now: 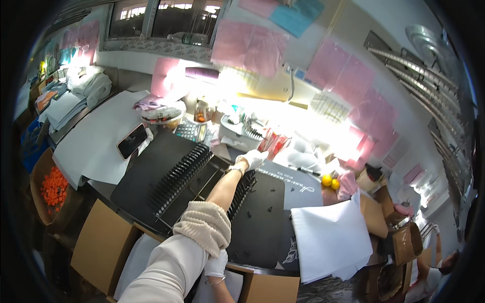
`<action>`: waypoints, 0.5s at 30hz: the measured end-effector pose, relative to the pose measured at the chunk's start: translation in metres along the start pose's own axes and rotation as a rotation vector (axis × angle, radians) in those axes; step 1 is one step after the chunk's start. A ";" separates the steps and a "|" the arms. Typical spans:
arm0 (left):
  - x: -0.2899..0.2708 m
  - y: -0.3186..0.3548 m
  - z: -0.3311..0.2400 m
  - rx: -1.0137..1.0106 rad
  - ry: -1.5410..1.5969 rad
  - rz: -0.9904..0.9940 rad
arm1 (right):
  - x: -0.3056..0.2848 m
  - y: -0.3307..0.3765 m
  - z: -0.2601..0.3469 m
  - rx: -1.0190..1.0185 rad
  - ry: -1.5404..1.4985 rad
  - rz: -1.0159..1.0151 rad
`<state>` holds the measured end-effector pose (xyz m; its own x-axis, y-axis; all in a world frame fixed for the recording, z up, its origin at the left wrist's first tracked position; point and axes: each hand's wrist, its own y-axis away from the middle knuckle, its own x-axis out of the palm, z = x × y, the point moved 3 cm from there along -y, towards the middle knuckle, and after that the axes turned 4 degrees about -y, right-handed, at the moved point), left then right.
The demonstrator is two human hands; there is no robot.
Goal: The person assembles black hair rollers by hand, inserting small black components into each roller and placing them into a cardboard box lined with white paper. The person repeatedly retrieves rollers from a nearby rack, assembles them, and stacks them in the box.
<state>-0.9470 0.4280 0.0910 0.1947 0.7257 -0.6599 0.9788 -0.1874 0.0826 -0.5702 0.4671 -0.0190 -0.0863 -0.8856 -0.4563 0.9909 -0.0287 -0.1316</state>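
Observation:
My left hand [252, 159], in a white glove, reaches ahead over the far end of a dark metal rack. Its fingers point outward, with nothing visible in them. Two rows of small black pieces [182, 179] line the rack's sides, and my left forearm covers part of the right row. Low in front, my right hand [216, 265], also gloved, is beside my left sleeve at the table's near edge. Its fingers are hidden. Loose black pieces [270, 208] lie scattered on the black mat [265, 232]. Beyond my left hand, a pale box [237, 134] holds more black parts.
A phone [132, 141] and a calculator [191, 132] lie at the left rear. White sheets [331, 237] hang over the right edge. Cardboard boxes [103, 242] stand below, beside a container of orange pieces [54, 189]. Another person [429, 272] is at the far right.

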 end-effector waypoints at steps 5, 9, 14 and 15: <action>-0.001 0.014 -0.017 -0.001 -0.150 -0.158 | -0.001 -0.006 0.001 0.090 0.135 0.028; 0.005 0.046 -0.024 -0.116 -0.763 0.052 | -0.008 -0.009 0.019 0.207 0.055 -0.012; 0.006 0.090 -0.010 -0.137 -0.335 0.161 | -0.012 -0.012 0.034 0.165 -0.021 -0.066; 0.010 0.099 -0.008 -0.165 -0.349 0.147 | -0.012 -0.013 0.035 0.184 -0.025 -0.052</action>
<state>-0.8479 0.4217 0.0984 0.3278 0.4262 -0.8432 0.9447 -0.1428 0.2951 -0.5785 0.4616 0.0188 -0.1374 -0.8921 -0.4305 0.9876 -0.1568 0.0098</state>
